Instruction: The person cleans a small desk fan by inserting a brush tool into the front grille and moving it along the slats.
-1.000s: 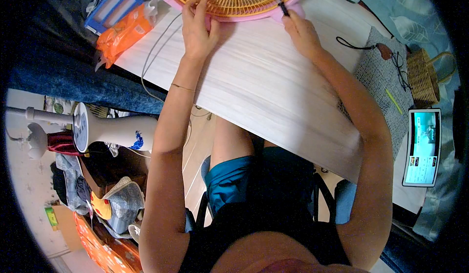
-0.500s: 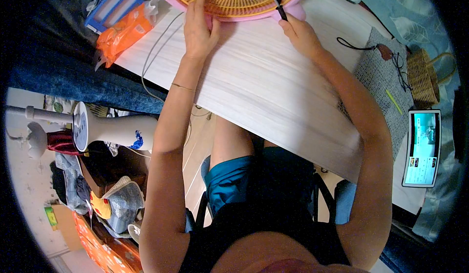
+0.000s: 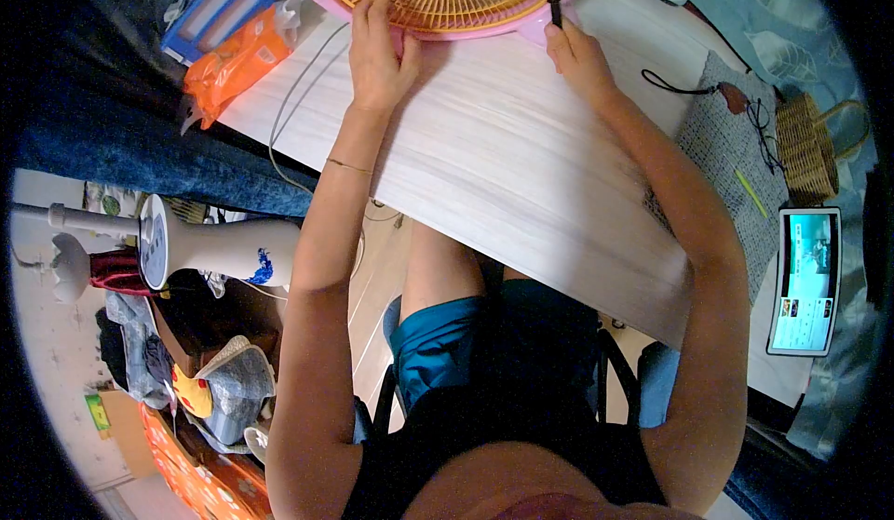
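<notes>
At the top of the head view is a round fan (image 3: 438, 8) with a pink rim and a yellow slatted grille, cut off by the frame's upper edge. My left hand (image 3: 380, 59) grips its lower left rim, fingers over the front and thumb at the edge. In my right hand (image 3: 579, 59), closed, is a slim black tool (image 3: 556, 8), pointing up across the right part of the grille. The tool's far end lies outside the frame, so its kind is unclear.
Left of the fan lie an orange plastic packet (image 3: 237, 66) and a blue-framed box (image 3: 219, 13). Along the pale table's (image 3: 521, 166) right side are a grey woven mat (image 3: 712, 138), glasses (image 3: 765, 138), a wicker basket (image 3: 808, 157) and a lit phone (image 3: 805, 283). A grey cable (image 3: 291, 101) hangs over the left edge.
My right hand and the black tool have shifted slightly right and up, and the tool now stands more upright. My left hand stays on the fan's rim.
</notes>
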### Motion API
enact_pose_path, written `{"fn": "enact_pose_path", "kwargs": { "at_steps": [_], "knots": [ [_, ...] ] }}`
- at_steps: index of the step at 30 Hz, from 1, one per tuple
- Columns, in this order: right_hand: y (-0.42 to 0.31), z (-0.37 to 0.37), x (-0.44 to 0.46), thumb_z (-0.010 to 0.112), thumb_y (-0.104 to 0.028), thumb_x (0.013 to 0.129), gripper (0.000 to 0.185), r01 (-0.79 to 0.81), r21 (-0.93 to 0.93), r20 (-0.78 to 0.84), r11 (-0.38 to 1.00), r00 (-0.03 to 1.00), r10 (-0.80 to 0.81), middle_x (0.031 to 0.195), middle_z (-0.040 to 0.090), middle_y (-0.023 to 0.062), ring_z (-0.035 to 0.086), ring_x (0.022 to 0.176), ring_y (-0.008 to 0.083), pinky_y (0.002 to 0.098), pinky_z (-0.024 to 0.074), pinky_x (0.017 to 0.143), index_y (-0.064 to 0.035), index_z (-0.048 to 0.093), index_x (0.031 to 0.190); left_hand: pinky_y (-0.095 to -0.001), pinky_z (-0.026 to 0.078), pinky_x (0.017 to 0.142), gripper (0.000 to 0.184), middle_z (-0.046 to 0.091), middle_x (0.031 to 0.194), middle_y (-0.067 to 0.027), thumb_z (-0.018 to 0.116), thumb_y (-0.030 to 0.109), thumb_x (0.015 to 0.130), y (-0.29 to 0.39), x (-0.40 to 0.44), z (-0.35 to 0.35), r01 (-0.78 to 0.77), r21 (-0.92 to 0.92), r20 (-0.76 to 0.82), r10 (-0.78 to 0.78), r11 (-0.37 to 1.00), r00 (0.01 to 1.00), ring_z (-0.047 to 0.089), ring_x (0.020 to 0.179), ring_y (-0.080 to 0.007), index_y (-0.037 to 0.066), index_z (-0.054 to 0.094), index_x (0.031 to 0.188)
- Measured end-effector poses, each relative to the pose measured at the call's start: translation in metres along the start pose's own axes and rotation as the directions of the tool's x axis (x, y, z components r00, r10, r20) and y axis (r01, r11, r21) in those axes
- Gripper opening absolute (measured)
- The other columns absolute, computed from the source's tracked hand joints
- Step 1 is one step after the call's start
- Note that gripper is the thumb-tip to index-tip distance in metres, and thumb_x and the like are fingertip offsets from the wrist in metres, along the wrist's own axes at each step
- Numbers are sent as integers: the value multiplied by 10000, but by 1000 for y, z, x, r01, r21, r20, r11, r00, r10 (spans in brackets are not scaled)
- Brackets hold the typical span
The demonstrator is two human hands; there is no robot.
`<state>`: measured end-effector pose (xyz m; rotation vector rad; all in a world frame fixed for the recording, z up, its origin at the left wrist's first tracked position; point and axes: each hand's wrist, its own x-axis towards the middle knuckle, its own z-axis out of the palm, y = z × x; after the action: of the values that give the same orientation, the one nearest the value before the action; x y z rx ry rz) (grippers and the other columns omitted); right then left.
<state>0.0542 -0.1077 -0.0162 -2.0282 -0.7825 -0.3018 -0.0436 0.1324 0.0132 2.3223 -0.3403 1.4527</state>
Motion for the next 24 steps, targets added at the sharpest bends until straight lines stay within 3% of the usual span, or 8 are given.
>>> {"fn": "enact_pose_path", "kwargs": {
  "at_steps": [1, 7, 10, 13, 16, 19, 22, 24],
  "knots": [
    [-2, 0, -2, 429, -308, 873, 274, 43, -21, 27, 999, 999, -43, 626, 540, 161, 550, 600, 350, 439, 425, 563, -56, 513, 942, -399, 395, 861, 564, 431, 1105, -203, 541, 48, 669, 1, 0, -1, 25, -13, 25, -25, 1000, 999, 434, 1019, -352, 62, 403, 1216],
    [-7, 0, -5, 449, -278, 869, 245, 183, -101, 81, 978, 981, -175, 638, 541, 174, 537, 587, 365, 436, 425, 549, -50, 518, 925, -395, 392, 872, 548, 410, 1111, -200, 530, 63, 679, 4, -2, -3, 84, 30, 90, -86, 996, 992, 421, 1041, -351, 71, 415, 1214],
    [-8, -2, -3, 371, -256, 909, 253, 170, -108, -109, 980, 977, -181, 558, 460, 84, 492, 534, 200, 333, 385, 528, -25, 470, 882, -399, 348, 931, 524, 363, 1167, -206, 510, 74, 688, 3, -3, -4, 41, 96, 81, -49, 995, 996, 385, 1086, -360, 63, 430, 1206],
    [-4, -5, 1, 370, -266, 909, 264, -6, 104, -169, 995, 985, 23, 551, 448, 58, 476, 521, 175, 320, 375, 509, -25, 470, 863, -402, 353, 924, 518, 356, 1174, -207, 509, 78, 689, 4, -1, -5, -24, 127, 67, 15, 992, 998, 384, 1083, -360, 68, 437, 1202],
    [5, -3, 2, 374, -280, 908, 279, -58, 82, -79, 995, 995, 64, 548, 437, 39, 465, 522, 163, 316, 374, 508, -24, 476, 862, -393, 358, 920, 530, 366, 1165, -205, 505, 73, 689, 1, -1, -2, 29, 14, 56, -29, 999, 998, 389, 1081, -357, 62, 424, 1213],
    [-1, 0, -2, 380, -278, 905, 274, 99, -48, 20, 994, 995, -98, 552, 450, 57, 478, 524, 189, 328, 383, 516, -23, 478, 872, -385, 363, 915, 547, 375, 1157, -203, 505, 68, 687, 3, -1, -1, 87, -60, 42, -84, 994, 996, 391, 1086, -355, 55, 410, 1226],
    [-5, -1, -3, 458, -282, 871, 254, 157, -101, 128, 982, 981, -144, 644, 547, 157, 542, 588, 355, 422, 422, 535, -46, 519, 940, -382, 367, 910, 556, 378, 1155, -203, 504, 66, 687, 5, -1, -4, 119, -47, 100, -114, 992, 988, 395, 1082, -351, 55, 403, 1234],
    [-6, -1, -4, 463, -273, 870, 244, 158, -86, 113, 984, 982, -148, 653, 548, 165, 537, 592, 363, 423, 420, 530, -42, 517, 926, -386, 370, 904, 559, 372, 1161, -206, 502, 65, 687, 4, -1, -4, 126, -34, 141, -120, 991, 983, 399, 1076, -352, 64, 405, 1237]
  ]
}}
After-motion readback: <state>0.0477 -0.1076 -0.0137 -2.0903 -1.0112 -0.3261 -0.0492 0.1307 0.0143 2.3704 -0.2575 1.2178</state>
